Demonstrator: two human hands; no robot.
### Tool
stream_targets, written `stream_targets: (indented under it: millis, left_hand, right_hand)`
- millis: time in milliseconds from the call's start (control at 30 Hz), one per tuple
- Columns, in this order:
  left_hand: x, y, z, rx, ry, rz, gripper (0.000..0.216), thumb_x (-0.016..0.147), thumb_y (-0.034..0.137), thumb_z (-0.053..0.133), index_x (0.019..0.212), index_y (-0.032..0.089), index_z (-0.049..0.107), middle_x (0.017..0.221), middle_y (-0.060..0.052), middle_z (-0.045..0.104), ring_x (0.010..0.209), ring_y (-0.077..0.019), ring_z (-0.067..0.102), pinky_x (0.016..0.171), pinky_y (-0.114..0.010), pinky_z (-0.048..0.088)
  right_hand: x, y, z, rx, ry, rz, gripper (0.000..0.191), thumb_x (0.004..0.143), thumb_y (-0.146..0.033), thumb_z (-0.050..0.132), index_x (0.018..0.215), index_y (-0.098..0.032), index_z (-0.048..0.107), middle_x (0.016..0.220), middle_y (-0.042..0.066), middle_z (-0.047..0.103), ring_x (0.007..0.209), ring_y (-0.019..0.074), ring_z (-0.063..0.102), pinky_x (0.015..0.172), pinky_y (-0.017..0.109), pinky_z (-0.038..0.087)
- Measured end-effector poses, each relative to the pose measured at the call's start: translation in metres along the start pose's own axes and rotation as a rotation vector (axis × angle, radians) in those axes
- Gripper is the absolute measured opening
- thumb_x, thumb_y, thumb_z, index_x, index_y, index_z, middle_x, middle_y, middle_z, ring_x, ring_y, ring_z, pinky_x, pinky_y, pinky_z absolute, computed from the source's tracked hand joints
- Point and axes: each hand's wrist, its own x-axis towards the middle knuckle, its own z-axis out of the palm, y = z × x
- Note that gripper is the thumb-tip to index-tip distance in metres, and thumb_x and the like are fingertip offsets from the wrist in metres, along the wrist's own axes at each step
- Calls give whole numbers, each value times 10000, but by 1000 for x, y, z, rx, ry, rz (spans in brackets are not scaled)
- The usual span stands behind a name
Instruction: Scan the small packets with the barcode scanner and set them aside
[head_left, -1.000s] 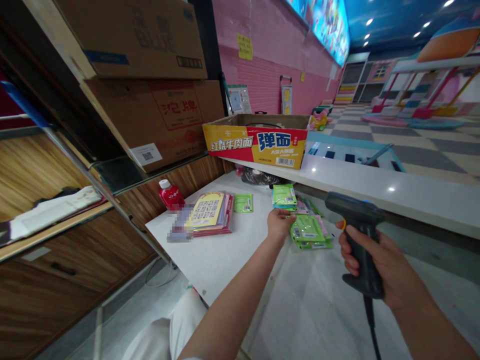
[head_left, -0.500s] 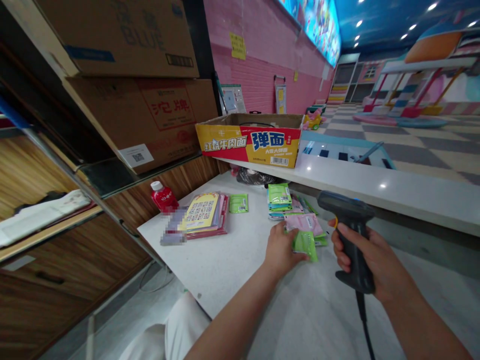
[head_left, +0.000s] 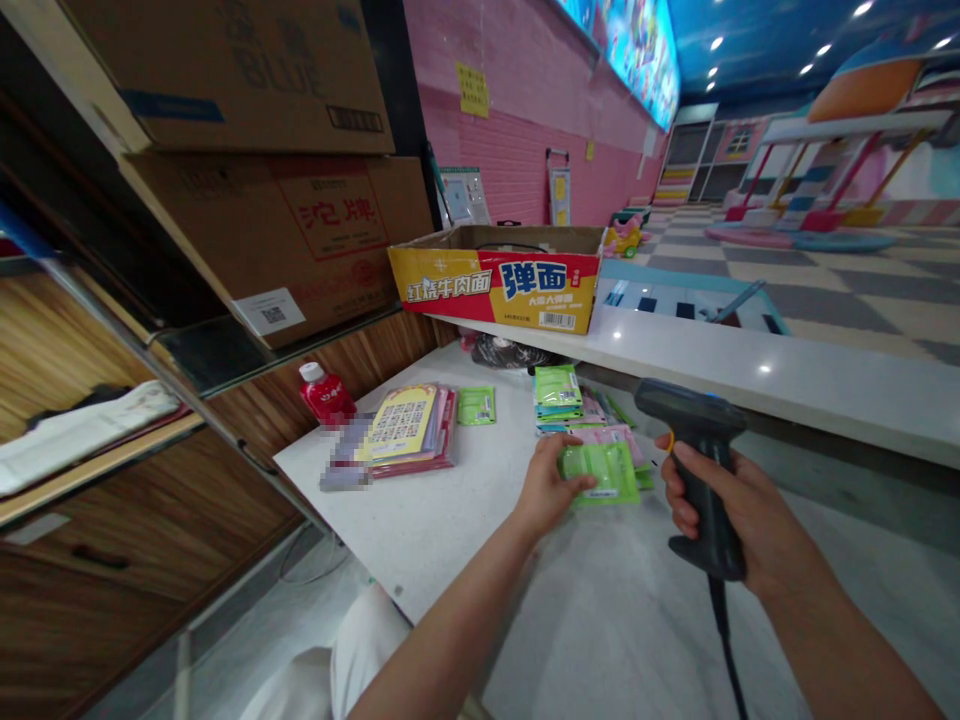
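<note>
White tabletop point(head_left: 450, 540); over its right side, black barcode scanner point(head_left: 701, 425), grip wrapped by the right hand point(head_left: 739, 520). Packet stack point(head_left: 557, 388) farther back; nearer, green packet point(head_left: 609, 468) pinched between thumb and fingers of the left hand point(head_left: 549, 485), partly covering a pink packet point(head_left: 615, 435).

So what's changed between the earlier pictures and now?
The left hand has taken hold of a green packet, drawn it toward the person, then brought it slightly forward again, squarer, with its label showing. More of the pink packet behind shows than at first. The right hand still holds the scanner; box and bottle stay put.
</note>
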Motion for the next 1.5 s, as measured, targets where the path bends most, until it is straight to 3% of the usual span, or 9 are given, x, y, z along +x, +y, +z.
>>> stream_targets:
  millis: [100,233,367,567,833,1133,1333,1400,1500]
  left_hand:
    - [25,6,14,40,80,12,475,631,145,783,1061,218,593,1073,-54,563,1045,-232,532,939,-382,411]
    - [45,14,29,282,23,56,460,664,145,769,1093,208,615,1158,-89,523,1028,-238,534,919,-376,428]
    - [39,17,29,628,18,156,287,714,294,759,978,220,675,1184,-107,528,1088,-296,472,914,-430,400]
    - [25,11,20,833,-102,258,214,847,420,597,902,238,696,1044,-73,590,1067,-260,451,923,-433,360]
    - [17,7,20,923,-232,356,451,863,521,523,1168,194,579,1090,-91,573,1078,-256,454,914,-405,378]
    - [16,3,17,801,-187,424,402,886,504,498,1140,204,584,1139,-79,606,1094,-239,489,920,-391,403]
    - [27,-23,-36,849,265,29,231,933,254,434,1087,170,585,1121,-104,599,1095,-226,511,983,-394,382]
    - [35,-35,-52,947,281,-141,310,915,256,464,1182,124,551,1278,-163,535,1227,-271,447,1024,-418,352]
    - [40,-49,-68,1031,129,-298,485,900,330,501,1306,65,479,1447,-213,390,1359,-323,315,1072,-427,307]
  right_hand:
    - [-1,-1,0,-13,-1,8,355,689,-401,783,913,-210,584,562,-63,558,379,64,461,334,168,379]
    - [-1,-4,0,-15,-15,11,369,679,-402,791,905,-209,573,552,-67,553,372,66,457,329,171,380]
    - [0,-3,-2,-10,-1,0,378,676,-409,793,912,-207,577,554,-65,556,369,64,454,324,166,375]
    - [1,5,-2,-18,-5,18,362,682,-420,786,904,-208,592,556,-62,555,371,65,453,325,168,378]
    - [2,8,1,-32,-11,31,341,675,-424,791,857,-210,597,553,-60,553,372,63,447,322,163,380]
    - [2,8,-2,-63,-11,49,329,692,-424,776,860,-210,590,554,-54,559,382,72,456,332,174,390]
    - [6,12,-6,-41,6,73,365,645,-426,808,863,-211,611,566,-48,564,386,81,460,320,185,390]
    - [6,12,-4,-33,10,62,355,651,-420,805,866,-212,613,564,-51,560,386,73,453,321,173,384]
    - [4,13,-2,-48,0,69,329,673,-419,791,858,-215,610,564,-56,553,390,66,454,331,162,387]
